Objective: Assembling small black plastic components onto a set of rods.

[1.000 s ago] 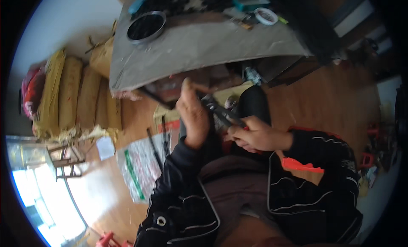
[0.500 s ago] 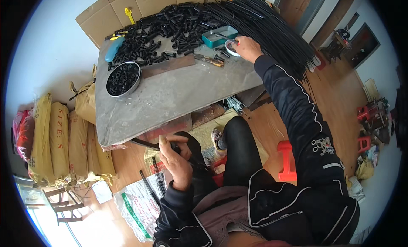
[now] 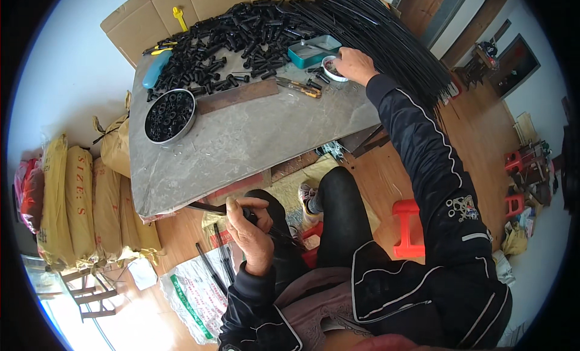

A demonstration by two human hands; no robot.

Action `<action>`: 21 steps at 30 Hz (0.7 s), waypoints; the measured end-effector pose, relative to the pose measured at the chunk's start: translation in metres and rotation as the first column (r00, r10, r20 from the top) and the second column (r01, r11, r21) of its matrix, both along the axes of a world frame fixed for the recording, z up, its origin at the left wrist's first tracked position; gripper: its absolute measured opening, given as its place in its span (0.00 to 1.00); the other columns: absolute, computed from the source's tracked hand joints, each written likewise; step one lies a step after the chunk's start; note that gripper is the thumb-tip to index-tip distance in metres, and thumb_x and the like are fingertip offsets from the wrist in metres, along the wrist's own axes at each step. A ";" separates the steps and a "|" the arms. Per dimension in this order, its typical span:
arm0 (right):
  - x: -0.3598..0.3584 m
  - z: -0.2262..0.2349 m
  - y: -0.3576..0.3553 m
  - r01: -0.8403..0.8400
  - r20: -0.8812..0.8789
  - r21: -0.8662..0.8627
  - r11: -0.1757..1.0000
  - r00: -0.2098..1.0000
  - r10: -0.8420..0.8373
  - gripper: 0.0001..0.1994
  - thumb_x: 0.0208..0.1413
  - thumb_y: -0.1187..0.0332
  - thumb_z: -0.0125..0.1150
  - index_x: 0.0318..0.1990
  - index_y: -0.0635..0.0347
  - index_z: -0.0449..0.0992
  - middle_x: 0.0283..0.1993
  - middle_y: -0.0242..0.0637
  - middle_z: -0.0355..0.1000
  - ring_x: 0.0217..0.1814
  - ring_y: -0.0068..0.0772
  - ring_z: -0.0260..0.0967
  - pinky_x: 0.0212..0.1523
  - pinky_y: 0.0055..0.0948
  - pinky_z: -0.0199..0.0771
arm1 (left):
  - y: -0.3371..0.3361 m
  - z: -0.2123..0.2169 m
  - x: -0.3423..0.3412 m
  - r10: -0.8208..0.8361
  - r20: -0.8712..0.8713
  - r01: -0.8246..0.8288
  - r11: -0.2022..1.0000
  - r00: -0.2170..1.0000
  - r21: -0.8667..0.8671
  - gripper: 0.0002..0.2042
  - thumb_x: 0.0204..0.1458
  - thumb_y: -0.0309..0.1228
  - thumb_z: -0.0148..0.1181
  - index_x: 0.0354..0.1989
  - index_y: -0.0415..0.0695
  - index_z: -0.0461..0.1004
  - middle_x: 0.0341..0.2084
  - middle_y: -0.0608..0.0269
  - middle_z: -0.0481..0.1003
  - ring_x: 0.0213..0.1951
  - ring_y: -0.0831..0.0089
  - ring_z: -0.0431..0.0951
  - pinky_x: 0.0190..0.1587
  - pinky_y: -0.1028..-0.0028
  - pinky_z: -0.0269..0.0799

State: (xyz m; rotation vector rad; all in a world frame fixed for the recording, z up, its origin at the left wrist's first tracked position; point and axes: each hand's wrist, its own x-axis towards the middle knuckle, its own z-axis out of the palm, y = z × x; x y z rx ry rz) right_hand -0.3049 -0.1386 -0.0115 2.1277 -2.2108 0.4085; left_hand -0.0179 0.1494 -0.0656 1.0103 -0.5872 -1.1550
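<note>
Low in front of me, my left hand (image 3: 249, 233) is closed round a slim black rod (image 3: 206, 206) with a thicker black piece on it, just off the table's near edge. My right hand (image 3: 355, 65) reaches to the far right of the table, at the small white bowl (image 3: 331, 68). Its fingers are curled down by the bowl's right side, and their tips are hidden. Beside it stands a teal tray (image 3: 297, 59) with a metal tool (image 3: 317, 47) across it, its end close to my fingers. Yellow-handled pliers (image 3: 302, 88) lie nearby.
Short black tubular parts (image 3: 248, 33) are heaped at the back, beside a bundle of long black rods (image 3: 380, 42). A round metal bowl (image 3: 192, 117) holds small black rings. A flat brown bar (image 3: 238, 97) lies on the table (image 3: 241, 133). A red stool (image 3: 408, 230) stands below right.
The view has shifted slightly. My right hand has drawn back a little to the right from over the white bowl, showing more of its inside. My left hand keeps its hold.
</note>
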 end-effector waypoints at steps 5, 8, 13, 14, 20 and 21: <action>0.001 0.010 0.003 0.020 0.180 -0.055 0.998 0.984 -0.010 0.19 0.51 0.59 0.50 0.43 0.63 0.76 0.46 0.55 0.74 0.50 0.58 0.70 0.50 0.47 0.69 | 0.011 0.001 -0.003 -0.021 0.048 0.023 0.999 0.999 -0.024 0.29 0.65 0.49 0.34 0.24 0.36 0.71 0.06 0.71 0.54 0.10 0.83 0.50 0.14 0.80 0.45; -0.003 0.016 0.007 -0.002 0.232 -0.053 0.999 0.973 0.015 0.15 0.52 0.61 0.52 0.35 0.67 0.76 0.34 0.47 0.76 0.39 0.47 0.74 0.40 0.39 0.71 | 0.021 0.000 0.000 -0.042 0.034 0.044 0.998 0.999 -0.035 0.30 0.65 0.49 0.33 0.23 0.36 0.71 0.06 0.71 0.55 0.10 0.83 0.50 0.14 0.80 0.46; 0.023 0.026 0.057 -0.443 0.940 0.153 0.883 0.341 0.008 0.10 0.56 0.66 0.58 0.25 0.56 0.69 0.23 0.26 0.64 0.22 0.16 0.59 0.27 0.23 0.62 | 0.030 0.000 0.006 -0.120 0.018 0.121 0.980 0.993 -0.157 0.28 0.65 0.50 0.31 0.34 0.37 0.71 0.10 0.71 0.59 0.12 0.83 0.54 0.16 0.80 0.47; 0.044 0.028 0.081 -0.567 0.988 0.150 0.810 0.113 -0.104 0.11 0.58 0.64 0.58 0.25 0.54 0.67 0.23 0.25 0.62 0.22 0.15 0.57 0.27 0.23 0.62 | 0.031 -0.001 0.007 -0.092 0.013 0.093 0.986 0.996 -0.142 0.28 0.65 0.50 0.31 0.34 0.37 0.71 0.10 0.71 0.59 0.12 0.83 0.54 0.16 0.80 0.47; 0.130 0.011 0.206 -0.843 0.989 0.021 0.538 -0.063 -0.137 0.14 0.59 0.58 0.58 0.27 0.54 0.66 0.22 0.24 0.58 0.21 0.15 0.54 0.26 0.22 0.58 | 0.020 0.006 0.006 -0.120 0.209 0.186 0.926 0.970 -0.329 0.27 0.64 0.50 0.41 0.54 0.37 0.68 0.31 0.68 0.63 0.28 0.82 0.62 0.35 0.80 0.61; 0.143 0.003 0.220 -0.828 0.984 0.037 0.559 -0.069 -0.167 0.13 0.60 0.58 0.58 0.29 0.55 0.69 0.23 0.24 0.59 0.23 0.16 0.55 0.27 0.21 0.59 | 0.019 0.001 0.008 -0.121 0.225 0.193 0.922 0.967 -0.336 0.26 0.64 0.50 0.41 0.55 0.37 0.68 0.33 0.68 0.64 0.28 0.82 0.62 0.35 0.80 0.61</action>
